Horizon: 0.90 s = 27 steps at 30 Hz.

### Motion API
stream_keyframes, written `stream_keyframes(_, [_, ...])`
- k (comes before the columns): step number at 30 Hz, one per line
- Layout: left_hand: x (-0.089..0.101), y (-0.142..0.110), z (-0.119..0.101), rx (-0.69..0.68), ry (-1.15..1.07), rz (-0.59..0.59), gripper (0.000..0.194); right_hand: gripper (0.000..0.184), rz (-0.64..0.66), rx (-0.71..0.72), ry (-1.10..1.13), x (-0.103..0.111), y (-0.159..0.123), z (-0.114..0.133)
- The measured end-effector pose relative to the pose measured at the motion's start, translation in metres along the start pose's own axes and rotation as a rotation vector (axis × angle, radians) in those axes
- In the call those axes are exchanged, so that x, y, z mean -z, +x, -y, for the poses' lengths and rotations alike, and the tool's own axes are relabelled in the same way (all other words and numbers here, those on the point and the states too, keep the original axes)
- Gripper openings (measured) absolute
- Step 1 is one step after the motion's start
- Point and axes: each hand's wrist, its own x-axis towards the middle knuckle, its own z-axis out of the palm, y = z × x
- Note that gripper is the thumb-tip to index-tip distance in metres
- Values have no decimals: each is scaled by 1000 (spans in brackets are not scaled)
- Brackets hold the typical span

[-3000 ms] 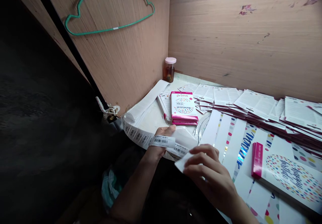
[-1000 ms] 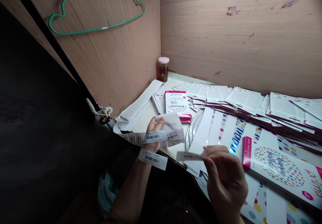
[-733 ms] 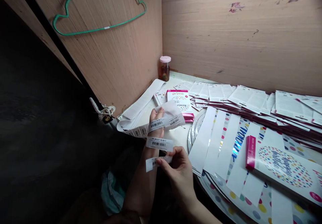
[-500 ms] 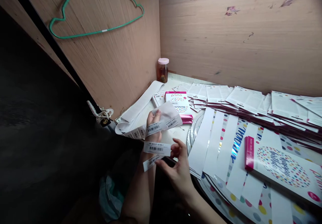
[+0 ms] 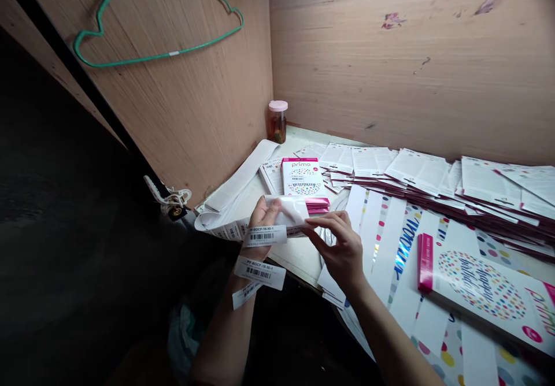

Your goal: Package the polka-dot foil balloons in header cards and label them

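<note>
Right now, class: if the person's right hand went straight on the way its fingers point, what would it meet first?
The right hand would most likely meet the white paper strip of barcode labels held in the left hand. Its fingertips look almost on the strip, though depth is unclear.

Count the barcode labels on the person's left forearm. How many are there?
2. One barcode label lies across the left forearm just below the wrist; the second barcode label sits lower, tilted. The label strip at the wrist holds more.
</note>
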Motion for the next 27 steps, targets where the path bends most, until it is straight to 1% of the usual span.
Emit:
stream_keyframes(3, [0, 1, 3, 10, 16, -44, 25, 18, -60, 30, -41, -2, -6, 1])
stream_keyframes(5, [1, 2, 3, -2, 17, -92, 25, 18, -91, 59, -92, -2, -9, 1])
stream_keyframes(7, [1, 3, 2, -19, 16, -115, 25, 17, -118, 80, -132, -2, -10, 1])
stream_keyframes(9, [1, 3, 0, -24, 21, -92, 23, 19, -141, 90, -164, -2, -11, 1])
stream_keyframes(12, [1, 1, -2, -13, 36, -50, 22, 28, -146, 109, -207, -1, -9, -1])
stream_keyframes(15, [1, 0, 0, -16, 53, -63, 22, 21, -161, 145, -234, -3, -7, -3])
stream_keyframes(18, [3, 0, 6, -13, 74, -53, 23, 17, -160, 145, -238, -5, -7, -1])
stream_keyframes(19, [4, 1, 7, -14, 90, -57, 23, 16, -146, 142, -230, -4, -8, 0])
stream_keyframes(21, [8, 4, 10, -32, 127, -90, 23, 17, -75, 162, -192, 1, -13, 4])
stream_keyframes(23, [13, 10, 10, -72, 156, -131, 22, 21, 43, 183, -130, 12, -20, 10])
stream_keyframes(24, [15, 12, 10, -99, 166, -149, 21, 22, 98, 171, -78, 19, -24, 14])
stream_keyframes(25, [18, 15, 9, -126, 180, -162, 21, 21, 125, 128, -2, 25, -26, 18])
stream_keyframes(26, [19, 16, 9, -150, 200, -170, 21, 19, 113, 51, 94, 31, -28, 23])
stream_keyframes(27, [20, 17, 9, -167, 221, -169, 22, 15, 73, -54, 195, 35, -27, 28])
